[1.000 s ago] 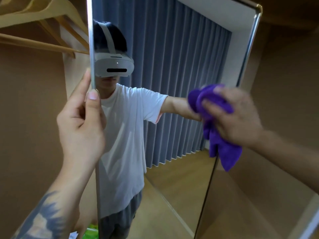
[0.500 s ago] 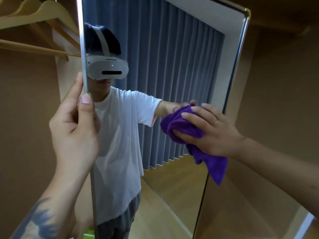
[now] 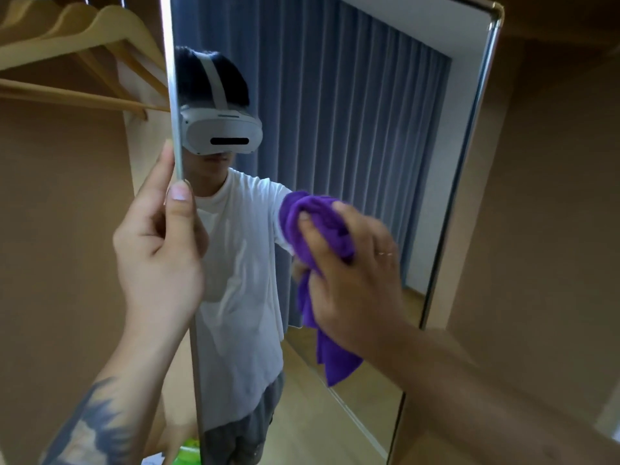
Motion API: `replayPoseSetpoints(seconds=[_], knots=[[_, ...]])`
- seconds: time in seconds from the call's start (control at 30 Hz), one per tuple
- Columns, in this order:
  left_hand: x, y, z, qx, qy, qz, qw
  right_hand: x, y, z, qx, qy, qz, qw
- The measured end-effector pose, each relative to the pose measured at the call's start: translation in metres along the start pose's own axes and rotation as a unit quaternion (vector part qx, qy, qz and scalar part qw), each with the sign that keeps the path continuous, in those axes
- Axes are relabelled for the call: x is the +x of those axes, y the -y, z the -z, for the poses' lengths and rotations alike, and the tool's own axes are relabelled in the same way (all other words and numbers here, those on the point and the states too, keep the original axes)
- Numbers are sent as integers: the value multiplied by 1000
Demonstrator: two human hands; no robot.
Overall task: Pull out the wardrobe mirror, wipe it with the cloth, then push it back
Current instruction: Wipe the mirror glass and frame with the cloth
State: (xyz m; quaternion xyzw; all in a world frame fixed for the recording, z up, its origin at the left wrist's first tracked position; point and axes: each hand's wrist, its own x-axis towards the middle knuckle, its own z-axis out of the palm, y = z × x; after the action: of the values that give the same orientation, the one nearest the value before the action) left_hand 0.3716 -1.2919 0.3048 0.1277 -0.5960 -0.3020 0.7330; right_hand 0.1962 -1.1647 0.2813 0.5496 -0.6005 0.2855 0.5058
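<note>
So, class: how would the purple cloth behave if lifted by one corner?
The cloth would probably hang limp: it bunches under the right hand and its tail droops. It looks light and soft, so unlikely to slip against the mirror.

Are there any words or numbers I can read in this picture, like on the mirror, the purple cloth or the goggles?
None can be read.
The mirror, the purple cloth and the reflected headset show no writing.
The green thing at the bottom edge, beside the mirror frame, may carry print, but it is too blurred and cut off to read.
</note>
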Motion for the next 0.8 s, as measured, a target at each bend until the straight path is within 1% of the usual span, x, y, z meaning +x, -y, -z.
replayPoseSetpoints(seconds=[0.07, 0.13, 0.27, 0.33, 0.4, 0.53, 0.6, 0.67, 0.73, 0.8], knots=[[0, 1, 1, 10, 0, 0, 1000, -2, 19, -5, -3, 10, 18, 1000], [0, 2, 1, -4, 8, 3, 1000, -2, 23, -8, 5, 10, 43, 999], [5, 3, 3, -14, 29, 7, 999, 2, -2, -5, 2, -25, 55, 998], [6, 2, 6, -10, 46, 9, 999, 3, -17, 0, -4, -28, 22, 999], [6, 1, 6, -12, 53, -1, 999, 5, -34, 4, 4, -37, -33, 999], [1, 0, 2, -13, 30, -18, 999, 7, -55, 8, 25, -74, -171, 982], [-1, -1, 2, -7, 24, -23, 999, 9, -45, 5, 47, -104, -242, 964], [-1, -2, 3, -3, 18, -8, 1000, 14, -23, 0, 74, -125, -297, 944], [0, -3, 2, -5, 17, 10, 1000, 22, 1, -4, 102, -139, -319, 932], [1, -4, 3, 0, 19, 10, 1000, 31, 21, -6, 114, -140, -309, 934]])
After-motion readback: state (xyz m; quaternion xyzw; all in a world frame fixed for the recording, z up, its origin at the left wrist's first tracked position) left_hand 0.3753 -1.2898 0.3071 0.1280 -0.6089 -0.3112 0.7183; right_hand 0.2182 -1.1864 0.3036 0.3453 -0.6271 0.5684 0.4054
